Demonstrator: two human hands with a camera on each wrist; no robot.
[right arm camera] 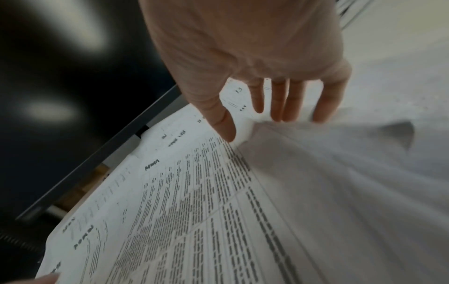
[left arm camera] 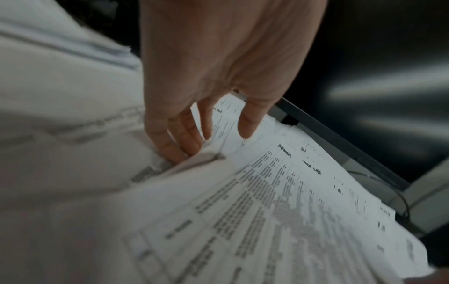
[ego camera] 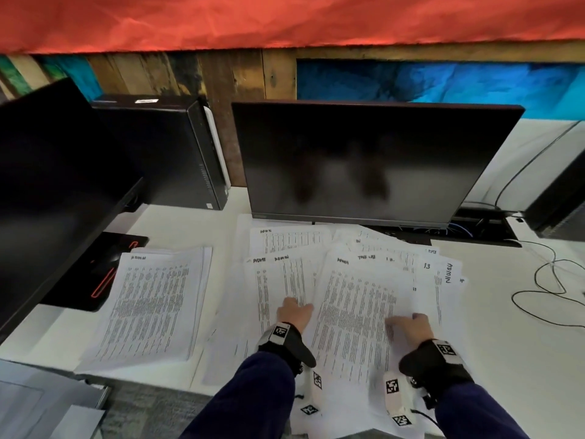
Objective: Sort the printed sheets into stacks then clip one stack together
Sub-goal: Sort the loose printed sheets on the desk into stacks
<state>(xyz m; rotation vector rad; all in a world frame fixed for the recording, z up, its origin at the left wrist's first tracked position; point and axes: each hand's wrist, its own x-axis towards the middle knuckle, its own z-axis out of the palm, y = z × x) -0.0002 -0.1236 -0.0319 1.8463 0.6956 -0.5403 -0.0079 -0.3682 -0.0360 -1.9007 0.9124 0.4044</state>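
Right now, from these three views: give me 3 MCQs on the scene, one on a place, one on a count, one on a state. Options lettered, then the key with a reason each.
1. Where is the neat stack relative to the spread sheets?
A. to their left
B. to their right
C. on the monitor

2. How many hands touch the spread sheets?
A. none
B. one
C. two

3. The centre monitor is:
A. showing a spreadsheet
B. dark
C. lying face down

Key:
1 A, the head view shows it apart at the left.
2 C, the left hand and the right hand both rest on them.
3 B, its upright screen shows only dim reflections.
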